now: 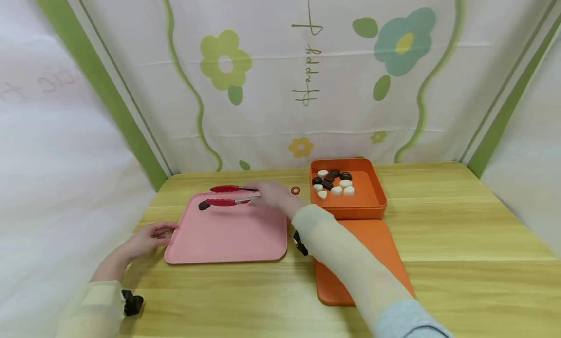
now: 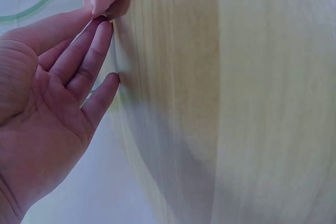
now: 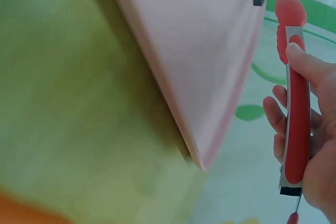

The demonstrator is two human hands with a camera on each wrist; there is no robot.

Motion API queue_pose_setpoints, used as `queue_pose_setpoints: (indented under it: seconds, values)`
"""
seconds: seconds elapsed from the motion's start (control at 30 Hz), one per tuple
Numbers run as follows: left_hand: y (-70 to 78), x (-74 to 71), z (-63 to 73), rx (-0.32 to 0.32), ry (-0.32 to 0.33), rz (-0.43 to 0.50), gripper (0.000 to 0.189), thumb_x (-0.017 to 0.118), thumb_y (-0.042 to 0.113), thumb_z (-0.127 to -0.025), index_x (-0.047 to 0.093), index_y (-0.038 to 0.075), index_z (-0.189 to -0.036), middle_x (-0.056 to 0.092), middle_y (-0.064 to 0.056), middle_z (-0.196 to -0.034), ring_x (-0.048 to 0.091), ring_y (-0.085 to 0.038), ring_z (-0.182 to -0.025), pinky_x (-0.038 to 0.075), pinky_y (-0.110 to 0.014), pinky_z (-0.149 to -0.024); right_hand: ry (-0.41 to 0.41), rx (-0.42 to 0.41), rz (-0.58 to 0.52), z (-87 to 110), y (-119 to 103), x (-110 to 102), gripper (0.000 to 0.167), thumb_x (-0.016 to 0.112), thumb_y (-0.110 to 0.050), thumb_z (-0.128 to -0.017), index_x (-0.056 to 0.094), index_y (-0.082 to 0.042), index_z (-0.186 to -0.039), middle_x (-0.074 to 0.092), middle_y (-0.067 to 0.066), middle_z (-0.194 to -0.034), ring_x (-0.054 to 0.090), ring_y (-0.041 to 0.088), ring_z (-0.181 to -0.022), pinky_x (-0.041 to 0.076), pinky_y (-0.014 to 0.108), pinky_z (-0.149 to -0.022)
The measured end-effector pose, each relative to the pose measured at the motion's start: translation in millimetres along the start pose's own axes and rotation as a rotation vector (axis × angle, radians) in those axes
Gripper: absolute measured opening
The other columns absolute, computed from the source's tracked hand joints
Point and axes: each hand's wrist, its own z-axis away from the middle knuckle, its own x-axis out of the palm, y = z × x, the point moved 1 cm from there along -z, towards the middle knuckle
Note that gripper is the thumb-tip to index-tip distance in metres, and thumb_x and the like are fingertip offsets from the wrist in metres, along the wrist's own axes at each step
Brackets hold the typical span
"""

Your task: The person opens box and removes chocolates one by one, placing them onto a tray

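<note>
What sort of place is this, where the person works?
Probably a screened-off tabletop workspace: a flower-printed sheet hangs behind a wood-grain table, pale sheets close off both sides, and an orange box sits on the table.

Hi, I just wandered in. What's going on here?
Someone's right hand holds red tongs over a pink tray, their tips apart, while the left hand touches the tray's left edge. One dark piece lies on the tray near one tip; it isn't between them. More dark pieces and several white pieces sit in an open orange box to the right. A flat orange panel, perhaps its lid, lies in front.
</note>
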Motion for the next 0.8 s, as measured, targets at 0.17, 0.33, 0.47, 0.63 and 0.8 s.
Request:
queue_pose_setpoints:
  seconds: [0.17, 0.33, 0.47, 0.63, 0.8]
  values:
    - [1.1, -2.9, 4.0, -0.019, 0.002, -0.007, 0.048, 0.063, 0.005, -0.094, 0.045, -0.017, -0.133, 0.051, -0.035, -0.129, 0.06, -0.005, -0.102, 0.05, -0.021, -0.082, -0.012, -0.007, 0.049, 8.5, 1.8, -24.2, 0.059, 0.071, -0.037, -0.089, 0.049, -0.033, -0.144, 0.056, 0.0, -0.138, 0.058, 0.02, -0.111, 0.048, 0.036, -0.085]
    - [2.0, -2.0, 6.1, -0.004, 0.002, -0.024, 0.047, 0.063, 0.006, -0.095, 0.045, -0.019, -0.131, 0.052, -0.036, -0.128, 0.06, -0.003, -0.101, 0.05, -0.019, -0.081, 0.003, -0.041, 0.126, 22.9, 8.9, -47.5, 0.058, 0.07, -0.043, -0.089, 0.049, -0.037, -0.143, 0.062, 0.0, -0.129, 0.059, 0.016, -0.088, 0.045, 0.03, -0.065]
    - [2.8, -0.7, 6.1, -0.004, 0.006, -0.022, 0.047, 0.063, 0.005, -0.094, 0.046, -0.019, -0.131, 0.052, -0.036, -0.127, 0.059, -0.001, -0.099, 0.05, -0.02, -0.081, 0.043, -0.069, 0.162, 37.2, 21.1, -64.1, 0.057, 0.07, -0.043, -0.089, 0.051, -0.035, -0.142, 0.064, 0.0, -0.125, 0.059, 0.016, -0.086, 0.045, 0.031, -0.066]
    - [5.2, 0.0, 5.3, -0.053, 0.018, -0.026, 0.048, 0.065, 0.007, -0.093, 0.048, -0.015, -0.132, 0.052, -0.034, -0.129, 0.061, -0.011, -0.103, 0.049, -0.02, -0.082, 0.053, -0.076, 0.208, 56.9, 39.3, -83.3, 0.054, 0.066, -0.044, -0.091, 0.051, -0.034, -0.142, 0.062, -0.001, -0.129, 0.06, 0.018, -0.093, 0.047, 0.033, -0.07]
    - [5.7, 1.7, 4.2, -0.073, 0.023, -0.051, 0.048, 0.064, 0.008, -0.094, 0.047, -0.014, -0.133, 0.052, -0.033, -0.13, 0.061, -0.025, -0.107, 0.05, -0.021, -0.081, 0.027, -0.068, 0.254, 79.3, 52.9, -103.5, 0.054, 0.063, -0.043, -0.093, 0.048, -0.033, -0.144, 0.054, -0.001, -0.14, 0.058, 0.021, -0.113, 0.048, 0.036, -0.077]
